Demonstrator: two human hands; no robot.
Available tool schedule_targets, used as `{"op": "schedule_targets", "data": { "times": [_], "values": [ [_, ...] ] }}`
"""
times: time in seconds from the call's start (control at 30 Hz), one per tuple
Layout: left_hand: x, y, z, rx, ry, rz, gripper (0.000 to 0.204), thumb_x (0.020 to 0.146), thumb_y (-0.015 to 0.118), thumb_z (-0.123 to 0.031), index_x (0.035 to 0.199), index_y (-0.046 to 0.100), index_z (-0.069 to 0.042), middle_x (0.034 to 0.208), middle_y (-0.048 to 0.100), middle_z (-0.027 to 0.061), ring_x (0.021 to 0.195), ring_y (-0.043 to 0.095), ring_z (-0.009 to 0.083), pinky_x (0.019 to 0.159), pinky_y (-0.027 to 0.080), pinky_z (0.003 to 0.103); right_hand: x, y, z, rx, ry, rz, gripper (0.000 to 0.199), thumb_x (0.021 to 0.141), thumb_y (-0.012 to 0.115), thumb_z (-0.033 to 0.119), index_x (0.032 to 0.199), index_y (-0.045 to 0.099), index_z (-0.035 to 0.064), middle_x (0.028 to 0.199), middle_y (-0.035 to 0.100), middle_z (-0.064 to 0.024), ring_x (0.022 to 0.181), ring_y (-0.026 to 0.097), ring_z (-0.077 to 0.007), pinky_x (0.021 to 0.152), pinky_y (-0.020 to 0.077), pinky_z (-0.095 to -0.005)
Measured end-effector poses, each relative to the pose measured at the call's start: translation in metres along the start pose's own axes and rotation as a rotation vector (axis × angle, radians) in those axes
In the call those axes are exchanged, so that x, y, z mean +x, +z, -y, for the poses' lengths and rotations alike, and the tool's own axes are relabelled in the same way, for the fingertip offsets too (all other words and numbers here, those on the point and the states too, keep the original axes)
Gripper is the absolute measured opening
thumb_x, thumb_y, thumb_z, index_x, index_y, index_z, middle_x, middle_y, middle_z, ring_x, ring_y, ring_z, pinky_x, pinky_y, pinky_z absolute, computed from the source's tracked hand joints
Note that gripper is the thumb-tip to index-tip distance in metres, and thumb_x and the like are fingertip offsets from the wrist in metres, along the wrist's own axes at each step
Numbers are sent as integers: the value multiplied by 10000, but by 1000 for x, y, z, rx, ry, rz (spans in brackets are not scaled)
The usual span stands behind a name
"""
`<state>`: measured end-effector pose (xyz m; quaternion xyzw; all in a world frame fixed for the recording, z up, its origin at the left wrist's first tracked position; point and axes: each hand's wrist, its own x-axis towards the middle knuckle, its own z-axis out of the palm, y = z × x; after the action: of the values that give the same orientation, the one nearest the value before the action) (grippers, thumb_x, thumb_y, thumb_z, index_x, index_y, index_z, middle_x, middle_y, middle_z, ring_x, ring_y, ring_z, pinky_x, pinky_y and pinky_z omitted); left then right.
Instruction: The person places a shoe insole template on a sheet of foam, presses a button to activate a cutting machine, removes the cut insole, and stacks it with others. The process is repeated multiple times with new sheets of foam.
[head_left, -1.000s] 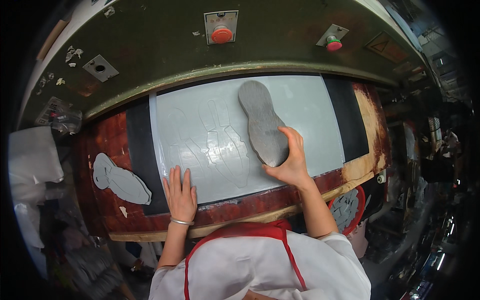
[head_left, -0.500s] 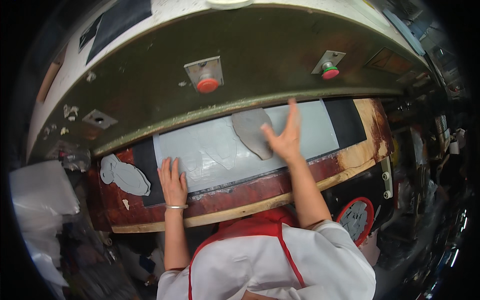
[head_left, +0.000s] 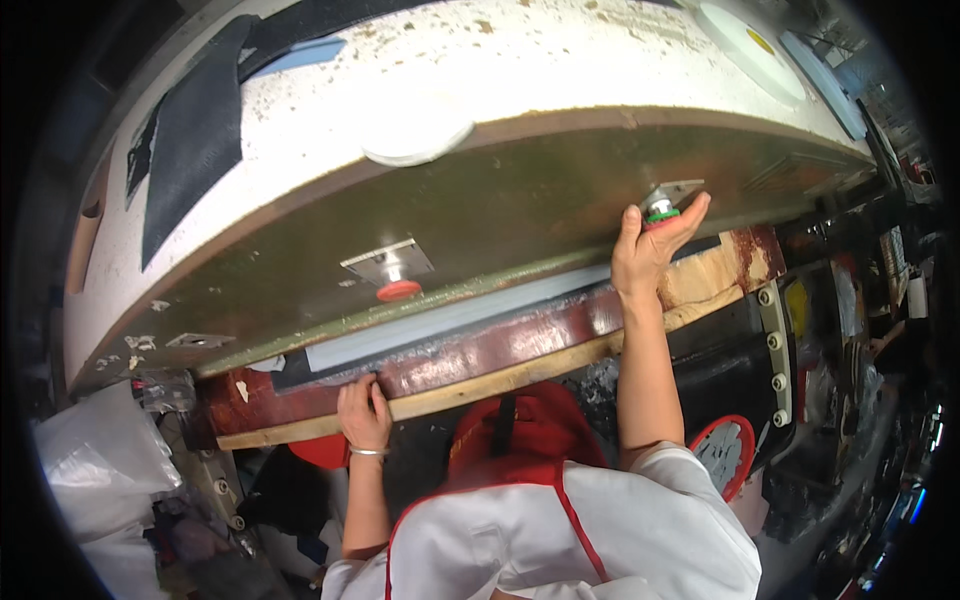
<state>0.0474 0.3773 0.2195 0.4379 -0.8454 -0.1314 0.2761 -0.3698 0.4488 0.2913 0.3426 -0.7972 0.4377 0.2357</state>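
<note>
The right hand (head_left: 645, 262), thumb and fingers wide, cups the green-ringed button (head_left: 660, 214) above the desk (head_left: 490, 352), right of its middle. The left hand (head_left: 364, 412), fingers loosely bent, rests at the desk's near edge; a grey sheet (head_left: 450, 320) lies just beyond it.

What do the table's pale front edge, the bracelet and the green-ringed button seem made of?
Front edge: probably bare wood, tan with brown streaks.
Bracelet: likely polished metal, shiny silver.
Button: perhaps plastic, brightly coloured; its collar gleams like metal.
</note>
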Motion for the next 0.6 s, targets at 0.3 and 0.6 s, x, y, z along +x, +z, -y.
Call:
{"op": "schedule_targets", "data": {
  "times": [0.3, 0.6],
  "values": [
    [-15, -6, -7, -54, -96, -47, 75, 839, 608, -57, 899, 650, -49, 751, 602, 121, 722, 568, 311, 676, 465, 404, -137, -70, 24, 154, 49, 747, 355, 795, 690, 137, 1125, 623, 25, 888, 678, -109, 777, 595, -297, 808, 466, -399],
    [-67, -8, -13, -132, -124, -90, 21, 782, 625, -15, 790, 622, -34, 670, 568, 117, 650, 546, 308, 641, 449, 406, -175, -114, 7, 223, -91, 714, 105, 764, 649, 38, 867, 667, 47, 853, 656, -137, 830, 590, -330, 777, 467, -414]
  ]
}}
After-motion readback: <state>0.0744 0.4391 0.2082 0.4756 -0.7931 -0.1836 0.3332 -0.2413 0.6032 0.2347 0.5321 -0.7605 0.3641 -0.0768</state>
